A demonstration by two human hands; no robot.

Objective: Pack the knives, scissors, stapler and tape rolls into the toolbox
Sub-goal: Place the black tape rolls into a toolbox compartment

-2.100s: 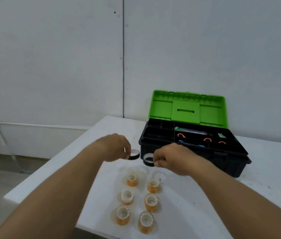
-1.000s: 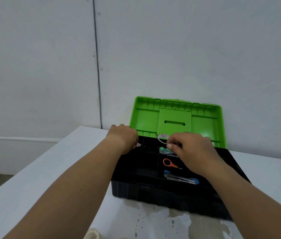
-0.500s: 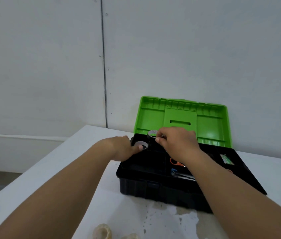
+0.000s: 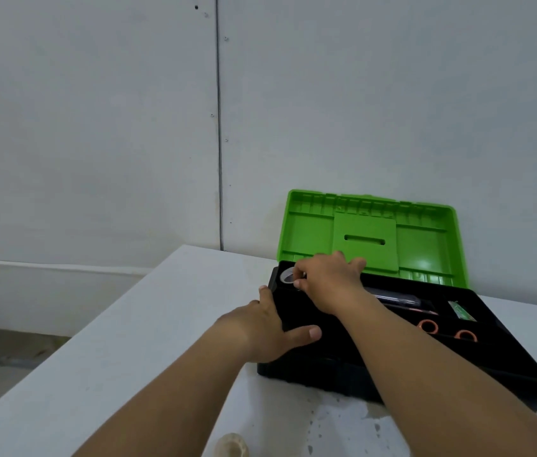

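- Head view: a black tape roll (image 4: pixel 287 276) sits in the toolbox (image 4: pixel 402 354) at its far-left corner compartment, centre of frame.
- The right hand (image 4: pixel 328 281) pinches the roll's rim in a narrow grip, seemingly seating it in the compartment.
- The left hand (image 4: pixel 265 328) lies spread, grip wide, holding nothing, pressed on the box's left edge, likely steadying it.
- Orange scissors (image 4: pixel 446 330) lie packed at centre right; another roll (image 4: pixel 232 446) waits on the tabletop (image 4: pixel 122 341), bottom edge.

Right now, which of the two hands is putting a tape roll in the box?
The right hand, pinching a black tape roll at the toolbox's far left corner. The left hand only steadies the box's left edge.
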